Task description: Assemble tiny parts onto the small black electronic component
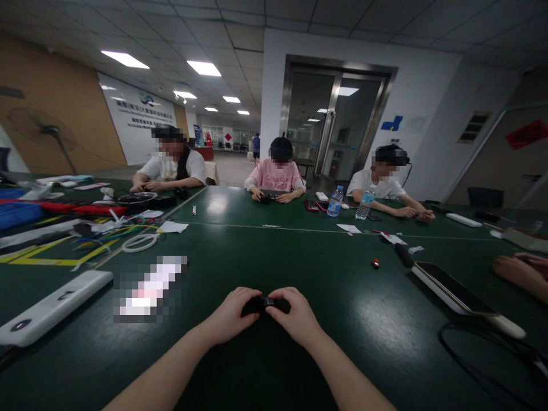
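Both my hands meet over the green table (pixel 205 365), low in the middle of the view. Between them is a small black object with a shiny middle part (pixel 268 302); its exact kind is not clear. The fingers of my left hand (pixel 233 317) close on its left end. On the other end, my right hand (pixel 296 315) grips in the same way, thumb towards me. Much of the object is hidden behind the fingers.
A white power bank-like device (pixel 55 308) and a blurred-out bright screen (pixel 152 288) lie left. On the right are a phone (pixel 454 288), a black cable (pixel 466 365) and a small red item (pixel 375 263). Bottles (pixel 335 202) and several people are beyond.
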`<state>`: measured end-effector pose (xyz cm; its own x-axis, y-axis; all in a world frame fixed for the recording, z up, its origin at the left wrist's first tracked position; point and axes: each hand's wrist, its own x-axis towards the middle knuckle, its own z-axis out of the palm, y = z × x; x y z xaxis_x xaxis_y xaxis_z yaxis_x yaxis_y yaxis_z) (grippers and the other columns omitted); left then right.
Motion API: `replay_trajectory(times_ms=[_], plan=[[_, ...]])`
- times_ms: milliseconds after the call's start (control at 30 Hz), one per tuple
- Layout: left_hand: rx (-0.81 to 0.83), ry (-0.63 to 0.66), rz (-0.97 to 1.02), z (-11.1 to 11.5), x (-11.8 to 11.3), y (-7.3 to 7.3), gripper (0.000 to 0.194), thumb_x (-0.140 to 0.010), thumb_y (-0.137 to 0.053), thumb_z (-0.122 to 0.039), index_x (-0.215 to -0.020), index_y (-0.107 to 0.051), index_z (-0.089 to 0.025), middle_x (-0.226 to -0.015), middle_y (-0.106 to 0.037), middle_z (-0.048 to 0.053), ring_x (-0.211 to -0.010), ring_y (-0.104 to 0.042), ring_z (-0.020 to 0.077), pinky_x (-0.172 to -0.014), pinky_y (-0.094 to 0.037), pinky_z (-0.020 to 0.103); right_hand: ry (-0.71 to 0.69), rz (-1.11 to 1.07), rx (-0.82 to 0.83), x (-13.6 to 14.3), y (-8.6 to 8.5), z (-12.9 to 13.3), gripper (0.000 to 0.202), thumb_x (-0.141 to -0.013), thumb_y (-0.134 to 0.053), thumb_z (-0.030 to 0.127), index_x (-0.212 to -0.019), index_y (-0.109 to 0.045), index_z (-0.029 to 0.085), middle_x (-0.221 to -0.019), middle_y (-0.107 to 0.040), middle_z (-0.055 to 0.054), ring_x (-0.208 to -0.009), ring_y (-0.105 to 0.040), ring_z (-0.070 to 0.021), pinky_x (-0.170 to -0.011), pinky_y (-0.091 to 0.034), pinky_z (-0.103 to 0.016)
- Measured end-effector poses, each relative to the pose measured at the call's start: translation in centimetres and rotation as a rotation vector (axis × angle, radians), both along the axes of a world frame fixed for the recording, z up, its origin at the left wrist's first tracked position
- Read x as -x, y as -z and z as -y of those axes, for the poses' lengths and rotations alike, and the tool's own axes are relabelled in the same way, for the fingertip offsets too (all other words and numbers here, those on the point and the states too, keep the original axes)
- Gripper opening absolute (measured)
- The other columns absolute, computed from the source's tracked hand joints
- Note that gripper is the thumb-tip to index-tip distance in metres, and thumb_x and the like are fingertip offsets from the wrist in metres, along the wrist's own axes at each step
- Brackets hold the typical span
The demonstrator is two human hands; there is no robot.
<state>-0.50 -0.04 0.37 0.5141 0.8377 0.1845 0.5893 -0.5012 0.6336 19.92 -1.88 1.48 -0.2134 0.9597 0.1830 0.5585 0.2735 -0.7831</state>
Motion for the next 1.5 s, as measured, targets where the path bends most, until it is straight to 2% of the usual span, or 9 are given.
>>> replay_trajectory(times_ms=[400, 600, 1500], plan=[[0.026, -0.021, 0.008, 0.1, -0.1, -0.3, 0.042, -0.073, -0.062, -0.022, -0.113, -0.054, -0.024, -0.113, -0.059, 0.005, -0.107, -0.051, 0.0236, -0.095, -0.039, 0.039, 0.036, -0.083, -0.042, -1.0, -0.9, 0.2, 0.031, -0.072, -0.063, 0.028, -0.103, -0.062, 0.025, -0.101, -0.061, -0.003, -0.097, -0.057, -0.0194, -0.091, -0.044, -0.037], [0.046, -0.018, 0.002, 0.2, -0.1, -0.4, 0.042, -0.073, -0.062, -0.023, -0.114, -0.054, -0.023, -0.115, -0.058, 0.006, -0.110, -0.050, 0.0238, -0.096, -0.038, 0.039, 0.059, -0.104, -0.039, -1.7, -1.7, 0.4, 0.029, -0.074, -0.061, 0.028, -0.103, -0.062, 0.025, -0.102, -0.061, -0.003, -0.099, -0.057, -0.0196, -0.091, -0.044, -0.038], [0.031, 0.003, 0.000, -0.1, 0.2, 0.2, 0.042, -0.076, -0.061, -0.025, -0.117, -0.052, -0.025, -0.117, -0.057, 0.005, -0.110, -0.049, 0.0230, -0.097, -0.038, 0.039, 0.144, -0.200, -0.132, -3.6, -2.0, -0.1, 0.022, -0.078, -0.056, 0.030, -0.097, -0.059, 0.023, -0.095, -0.061, -0.004, -0.095, -0.057, -0.0216, -0.088, -0.044, -0.040]])
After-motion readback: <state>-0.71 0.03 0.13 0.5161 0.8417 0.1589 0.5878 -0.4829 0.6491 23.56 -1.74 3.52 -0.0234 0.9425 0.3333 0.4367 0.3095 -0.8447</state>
